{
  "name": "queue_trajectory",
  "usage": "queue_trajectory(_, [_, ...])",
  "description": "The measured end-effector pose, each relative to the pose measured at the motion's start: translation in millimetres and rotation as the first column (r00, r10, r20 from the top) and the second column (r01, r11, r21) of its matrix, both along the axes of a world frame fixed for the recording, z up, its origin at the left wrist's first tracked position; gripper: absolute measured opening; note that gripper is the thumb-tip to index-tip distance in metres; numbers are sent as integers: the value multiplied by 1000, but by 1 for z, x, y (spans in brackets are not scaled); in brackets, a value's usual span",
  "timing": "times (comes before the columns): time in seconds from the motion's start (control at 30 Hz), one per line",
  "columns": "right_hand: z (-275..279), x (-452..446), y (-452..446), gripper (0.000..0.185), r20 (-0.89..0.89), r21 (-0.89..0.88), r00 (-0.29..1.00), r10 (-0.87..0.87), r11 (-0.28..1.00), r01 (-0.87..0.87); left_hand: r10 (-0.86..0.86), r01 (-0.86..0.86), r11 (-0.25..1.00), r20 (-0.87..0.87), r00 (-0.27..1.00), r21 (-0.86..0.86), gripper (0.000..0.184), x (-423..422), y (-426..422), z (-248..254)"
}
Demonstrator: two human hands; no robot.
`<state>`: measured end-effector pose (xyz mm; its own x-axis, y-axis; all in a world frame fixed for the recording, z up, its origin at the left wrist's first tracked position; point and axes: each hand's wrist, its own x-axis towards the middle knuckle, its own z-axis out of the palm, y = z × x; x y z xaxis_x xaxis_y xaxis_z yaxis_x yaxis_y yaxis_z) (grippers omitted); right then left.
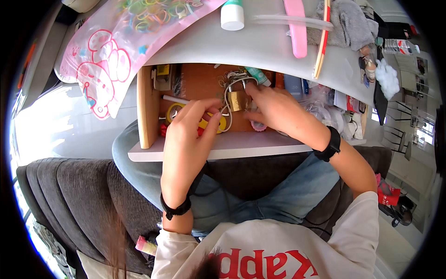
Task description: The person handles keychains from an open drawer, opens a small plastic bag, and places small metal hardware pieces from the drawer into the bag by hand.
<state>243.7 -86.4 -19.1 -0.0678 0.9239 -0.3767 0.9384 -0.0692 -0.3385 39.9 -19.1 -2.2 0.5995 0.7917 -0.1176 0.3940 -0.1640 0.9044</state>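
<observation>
Over the left side of an open drawer [186,143], my left hand [186,132] has its thumb and fingers apart, with nothing visible gripped. Close to its fingertips are a white cable [228,100] and a yellow ring-shaped item [222,122]. My right hand [278,109] reaches in from the right, fingers curled at the side of a brass padlock [237,101]. Its fingertips are partly hidden but seem closed on the padlock near the shackle. A small pink round item [258,126] lies below those fingers.
Above the drawer, the grey tabletop [195,44] bears a pink bag of coloured bands [109,65], a white bottle [232,16], a pink flat stick [296,30], chopsticks [321,42] and a grey cloth [350,25]. Clear plastic bags [318,102] fill the drawer's right side.
</observation>
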Motion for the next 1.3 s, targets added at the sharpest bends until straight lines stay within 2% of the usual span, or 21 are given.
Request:
queue_trajectory(0.07, [2,-13,0,44,79,-51,995,-59,997,63,-5,5,999,-8,1000,45,20,0,-1,-1])
queue_trajectory(0.17, [-11,-21,-2,47,123,-56,990,-63,996,70,-9,9,997,-11,1000,73,21,1,-2,-1])
queue_trajectory(0.27, [-16,-26,1,40,250,-57,966,-56,996,73,3,-2,997,-9,1000,72,21,1,-1,-1])
queue_trajectory(0.37, [-10,-21,4,35,188,-84,976,-111,988,129,11,-9,997,-14,1000,81,21,-1,-2,-2])
queue_trajectory(0.4, [-7,-16,3,35,120,-105,989,-92,989,105,11,-10,996,-12,1000,90,21,-1,-2,-3])
queue_trajectory(0.5, [-10,1,-5,34,-53,-21,995,-89,996,88,2,-1,996,-11,1000,93,21,-1,-1,-3])
queue_trajectory(0.53, [0,2,-2,32,-172,-75,975,-138,989,127,-5,4,997,7,1000,83,24,-1,-1,-3])
queue_trajectory(0.6, [30,6,10,27,-390,-194,889,-242,965,178,-14,11,998,42,999,65,31,-4,0,-2])
queue_trajectory(0.63, [39,5,12,25,-545,-249,770,-332,941,230,-63,59,996,58,996,61,38,-5,2,1])
queue_trajectory(0.7, [50,1,12,21,-766,-380,432,-476,877,293,-162,158,986,90,983,60,53,-7,5,9])
queue_trajectory(0.73, [48,1,11,12,-815,-387,345,-465,881,272,-212,200,975,140,967,95,59,-8,6,9])
queue_trajectory(0.83, [47,-3,8,13,-749,-662,-122,-651,727,185,-351,307,933,274,895,189,74,-14,7,4])
queue_trajectory(0.87, [41,-4,5,15,-718,-692,-206,-665,713,113,-387,335,919,313,867,207,77,-16,9,1])
queue_trajectory(0.9, [37,-8,1,15,-690,-717,-241,-683,690,99,-421,361,905,351,837,226,80,-17,10,-1])
queue_trajectory(1.0, [31,-23,-8,15,-606,-776,-329,-724,629,46,-384,339,923,445,809,181,81,-17,12,-2])
queue_trajectory(1.1, [23,-30,-13,16,-594,-776,-359,-720,630,20,-380,365,922,477,792,127,70,-20,15,0])
queue_trajectory(1.23, [25,-35,-13,14,-576,-797,-347,-740,603,35,-390,372,918,466,794,134,70,-22,14,-5])
queue_trajectory(1.3, [36,-39,-11,15,-592,-803,-277,-756,584,122,-404,375,914,453,794,158,70,-22,15,-6])
